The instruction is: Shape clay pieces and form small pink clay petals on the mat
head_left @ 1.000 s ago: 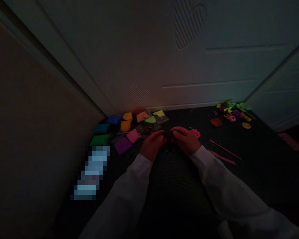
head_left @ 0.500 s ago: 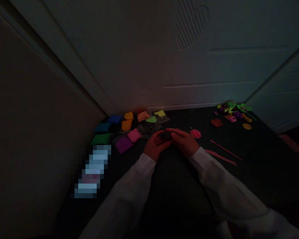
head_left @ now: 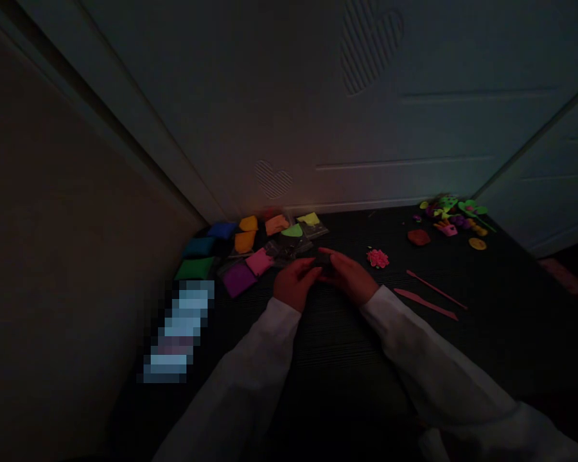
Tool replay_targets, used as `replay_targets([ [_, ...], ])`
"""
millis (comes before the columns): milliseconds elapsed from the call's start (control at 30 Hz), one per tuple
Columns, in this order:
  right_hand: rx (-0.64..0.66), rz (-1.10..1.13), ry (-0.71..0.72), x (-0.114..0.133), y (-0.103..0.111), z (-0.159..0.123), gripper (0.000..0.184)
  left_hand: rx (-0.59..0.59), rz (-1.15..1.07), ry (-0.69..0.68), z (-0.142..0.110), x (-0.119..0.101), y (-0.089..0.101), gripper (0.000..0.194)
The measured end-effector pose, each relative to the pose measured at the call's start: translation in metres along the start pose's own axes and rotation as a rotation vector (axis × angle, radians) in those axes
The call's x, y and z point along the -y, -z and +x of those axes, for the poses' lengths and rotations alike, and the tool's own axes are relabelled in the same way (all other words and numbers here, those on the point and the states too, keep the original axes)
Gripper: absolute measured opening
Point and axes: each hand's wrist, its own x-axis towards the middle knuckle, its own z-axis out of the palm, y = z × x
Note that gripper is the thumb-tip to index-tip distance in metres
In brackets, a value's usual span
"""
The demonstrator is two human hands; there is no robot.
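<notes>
Above the middle of the dark table, my left hand and my right hand meet with curled fingers. Between their fingertips is a small dark lump, pinched from both sides; its exact shape is lost in the dim light. Just right of my right hand lies a pink clay flower with many petals. Two pink modelling tools, a knife-like one and a thin stick, rest beyond my right wrist.
Colored clay packets, among them a purple one and a green one, line the table's left and back. A blurred bright rectangle lies at left. A brown clay disc and colorful clay pieces sit back right, near the white panel.
My left hand has shifted slightly left, and my right hand has turned and edged left around the dark lump. The pink flower and knife-like tool show more fully.
</notes>
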Motion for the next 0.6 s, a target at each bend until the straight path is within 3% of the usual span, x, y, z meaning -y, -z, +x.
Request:
replay_targets([
  [133,0.014,0.094,-0.035,-0.001,-0.006,-0.003,0.022,-0.086,0.448,-0.333,-0.001,-0.001,0.001,0.017],
  [333,-0.102,-0.121,0.089,0.0,0.003,0.002,0.02,-0.084,0.725,-0.464,0.002,-0.01,0.016,0.038],
  [467,-0.153,-0.503,0.242,0.001,0.009,0.002,0.023,-0.366,0.888,-0.321,0.01,-0.01,0.028,0.043],
  [600,-0.021,-0.999,0.47,-0.005,0.002,-0.005,0.013,-0.38,0.992,-0.161,0.018,-0.002,0.027,0.054],
])
